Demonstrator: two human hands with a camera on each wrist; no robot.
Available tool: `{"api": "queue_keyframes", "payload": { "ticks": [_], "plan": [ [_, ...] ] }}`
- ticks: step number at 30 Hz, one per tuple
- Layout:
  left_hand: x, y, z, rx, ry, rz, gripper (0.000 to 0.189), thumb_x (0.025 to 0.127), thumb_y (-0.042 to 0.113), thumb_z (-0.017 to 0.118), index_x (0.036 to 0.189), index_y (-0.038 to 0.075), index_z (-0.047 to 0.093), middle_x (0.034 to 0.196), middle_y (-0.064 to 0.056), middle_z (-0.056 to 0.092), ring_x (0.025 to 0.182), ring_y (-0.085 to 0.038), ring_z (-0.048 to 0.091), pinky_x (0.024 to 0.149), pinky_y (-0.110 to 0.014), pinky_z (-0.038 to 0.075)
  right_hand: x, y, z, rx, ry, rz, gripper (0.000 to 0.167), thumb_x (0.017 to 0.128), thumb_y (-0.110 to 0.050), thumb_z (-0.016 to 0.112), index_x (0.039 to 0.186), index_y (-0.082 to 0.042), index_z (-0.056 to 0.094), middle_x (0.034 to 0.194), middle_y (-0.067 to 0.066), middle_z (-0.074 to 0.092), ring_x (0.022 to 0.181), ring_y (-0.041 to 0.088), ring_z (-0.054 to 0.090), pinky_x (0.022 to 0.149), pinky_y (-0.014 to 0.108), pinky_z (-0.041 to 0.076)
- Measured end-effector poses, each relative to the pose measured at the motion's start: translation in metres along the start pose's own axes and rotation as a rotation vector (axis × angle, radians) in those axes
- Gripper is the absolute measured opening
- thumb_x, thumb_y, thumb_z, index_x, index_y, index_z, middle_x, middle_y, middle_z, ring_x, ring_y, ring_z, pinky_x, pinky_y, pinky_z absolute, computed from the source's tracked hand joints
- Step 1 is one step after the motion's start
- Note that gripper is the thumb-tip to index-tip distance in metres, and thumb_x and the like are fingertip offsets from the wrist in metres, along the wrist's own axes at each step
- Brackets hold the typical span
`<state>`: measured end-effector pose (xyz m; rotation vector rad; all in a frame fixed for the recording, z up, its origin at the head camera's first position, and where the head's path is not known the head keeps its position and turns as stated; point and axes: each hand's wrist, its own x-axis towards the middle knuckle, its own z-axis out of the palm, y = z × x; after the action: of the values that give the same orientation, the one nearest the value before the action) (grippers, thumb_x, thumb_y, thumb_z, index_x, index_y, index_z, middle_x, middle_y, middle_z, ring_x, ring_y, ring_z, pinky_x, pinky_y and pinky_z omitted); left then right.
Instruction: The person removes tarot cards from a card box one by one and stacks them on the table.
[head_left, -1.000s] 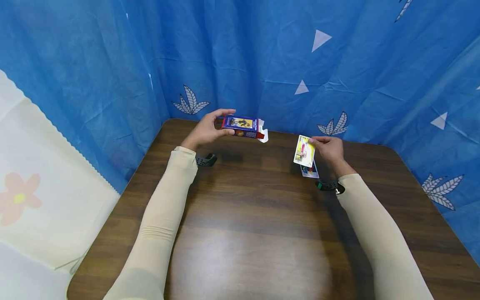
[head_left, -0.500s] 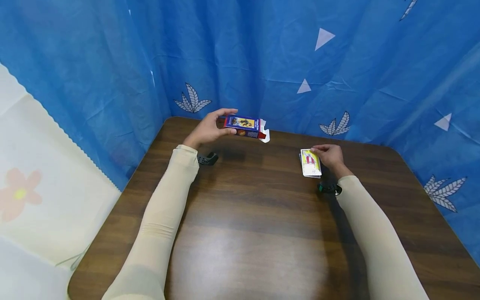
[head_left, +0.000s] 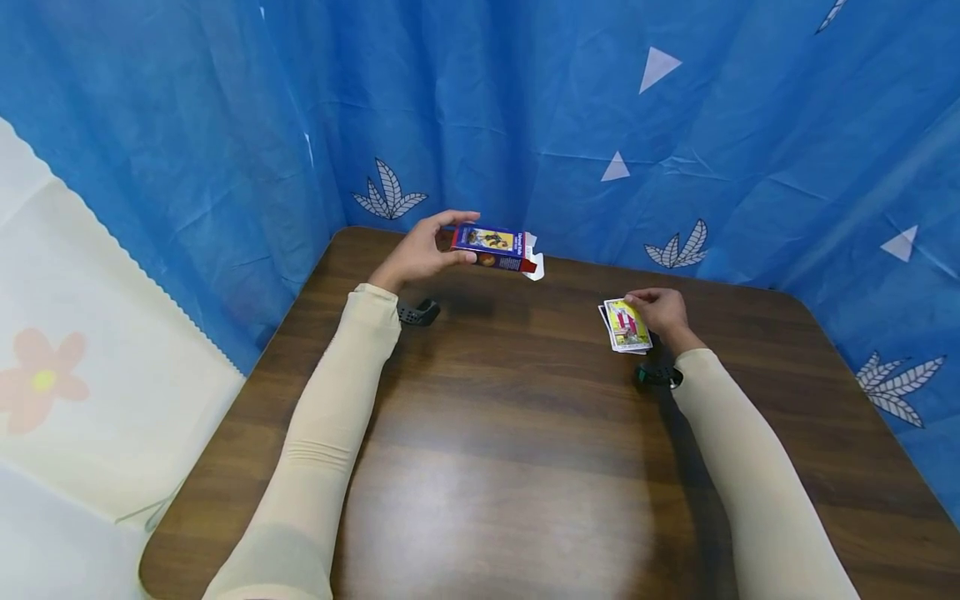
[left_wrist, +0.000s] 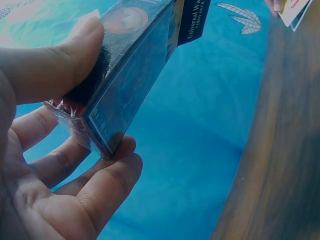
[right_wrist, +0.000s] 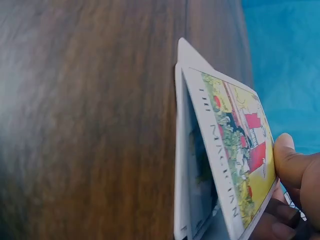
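My left hand point(head_left: 420, 252) holds a blue and red tarot card box point(head_left: 491, 242) above the far left part of the table. Thumb and fingers grip its left end, and in the left wrist view plastic wrap shows on the box point(left_wrist: 132, 65). A white flap point(head_left: 536, 265) stands open at its right end. Farther right, my right hand point(head_left: 662, 312) pinches a yellow tarot card point(head_left: 628, 325) by its upper edge. "The Magician" is printed on this card point(right_wrist: 237, 150) in the right wrist view. It leans over other cards point(right_wrist: 180, 145), mostly hidden beneath it.
The brown wooden table point(head_left: 502, 417) extends to a blue curtain point(head_left: 480, 108) close behind both hands. A pale flowered cloth point(head_left: 97, 333) hangs along the left side. Each wrist carries a black strap point(head_left: 420, 313).
My right hand has come down and nearer with the yellow card, which now lies almost over the cards below. The left hand keeps its grip on the box, nearly still.
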<state>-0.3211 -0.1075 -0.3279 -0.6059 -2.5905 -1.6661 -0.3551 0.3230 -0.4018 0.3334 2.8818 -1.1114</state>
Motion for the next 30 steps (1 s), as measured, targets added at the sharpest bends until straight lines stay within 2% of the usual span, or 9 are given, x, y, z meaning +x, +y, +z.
{"api": "queue_keyframes", "payload": {
  "ticks": [9, 16, 18, 22, 27, 30],
  "plan": [
    [-0.001, 0.004, -0.001, -0.010, -0.014, -0.015, 0.067, 0.088, 0.021, 0.075, 0.148, 0.018, 0.044, 0.151, -0.014, 0.043, 0.125, -0.034, 0.050, 0.108, -0.047, 0.046, 0.002, -0.001, 0.004, -0.037, -0.027, -0.020, 0.047, 0.099, -0.040, 0.057, 0.128, -0.003, 0.064, 0.128, 0.022, 0.059, 0.103, 0.028, 0.053, 0.081, 0.032, 0.046],
    [-0.016, 0.033, -0.001, 0.011, -0.022, -0.021, 0.064, 0.090, 0.017, 0.072, 0.148, 0.011, 0.044, 0.150, -0.017, 0.042, 0.127, -0.035, 0.049, 0.109, -0.046, 0.045, 0.002, -0.003, 0.008, -0.074, -0.019, 0.000, 0.040, 0.100, -0.035, 0.056, 0.122, -0.003, 0.066, 0.125, 0.019, 0.060, 0.103, 0.028, 0.052, 0.083, 0.034, 0.046],
    [-0.017, 0.035, -0.001, 0.013, -0.023, -0.021, 0.064, 0.090, 0.017, 0.072, 0.148, 0.011, 0.044, 0.150, -0.016, 0.043, 0.127, -0.035, 0.049, 0.109, -0.046, 0.045, 0.002, -0.003, 0.008, -0.087, -0.012, 0.004, 0.039, 0.101, -0.035, 0.055, 0.121, -0.003, 0.066, 0.124, 0.019, 0.060, 0.103, 0.029, 0.052, 0.085, 0.037, 0.045],
    [-0.017, 0.034, -0.002, 0.010, -0.026, -0.020, 0.064, 0.090, 0.016, 0.072, 0.148, 0.011, 0.044, 0.150, -0.016, 0.043, 0.128, -0.036, 0.048, 0.110, -0.047, 0.044, 0.003, -0.003, 0.009, -0.120, -0.001, 0.009, 0.037, 0.101, -0.034, 0.054, 0.118, -0.003, 0.067, 0.121, 0.019, 0.060, 0.104, 0.030, 0.051, 0.090, 0.043, 0.043],
    [-0.015, 0.031, -0.003, 0.003, -0.025, -0.013, 0.064, 0.090, 0.017, 0.072, 0.147, 0.010, 0.044, 0.150, -0.016, 0.043, 0.126, -0.035, 0.049, 0.110, -0.047, 0.044, 0.002, -0.006, 0.009, -0.153, 0.002, 0.018, 0.036, 0.101, -0.033, 0.054, 0.116, -0.002, 0.067, 0.118, 0.019, 0.060, 0.104, 0.031, 0.050, 0.089, 0.045, 0.043],
    [-0.008, 0.019, -0.003, 0.002, -0.024, -0.015, 0.065, 0.090, 0.018, 0.073, 0.148, 0.012, 0.044, 0.151, -0.015, 0.042, 0.126, -0.034, 0.049, 0.110, -0.046, 0.044, 0.000, -0.007, 0.010, -0.166, -0.002, 0.022, 0.034, 0.101, -0.032, 0.054, 0.114, -0.002, 0.067, 0.116, 0.019, 0.060, 0.102, 0.031, 0.050, 0.087, 0.043, 0.042]
  ]
}}
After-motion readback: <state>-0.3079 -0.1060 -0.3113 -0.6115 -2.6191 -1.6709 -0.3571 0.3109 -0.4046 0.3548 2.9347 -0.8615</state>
